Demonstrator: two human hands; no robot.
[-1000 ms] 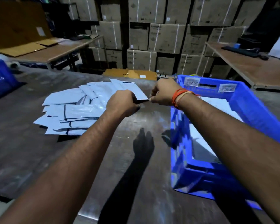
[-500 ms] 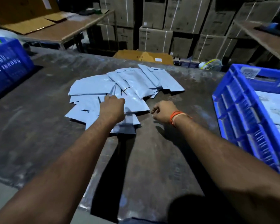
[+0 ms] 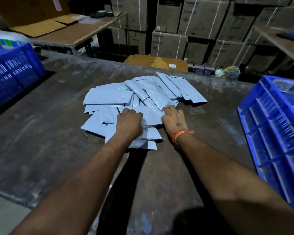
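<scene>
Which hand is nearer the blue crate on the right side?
Right. The right hand sits at the pile's edge toward the blue crate; the left hand rests farther off, mid-pile.

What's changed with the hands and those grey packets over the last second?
A second ago both hands held one pouch between them near the blue plastic crate. Now the left hand has come down on the pile of pale grey plastic pouches, fingers curled on the top pouch; the right hand, briefly a fist, has opened onto that pouch's right end. Pile, crate and dark table stayed put.
</scene>
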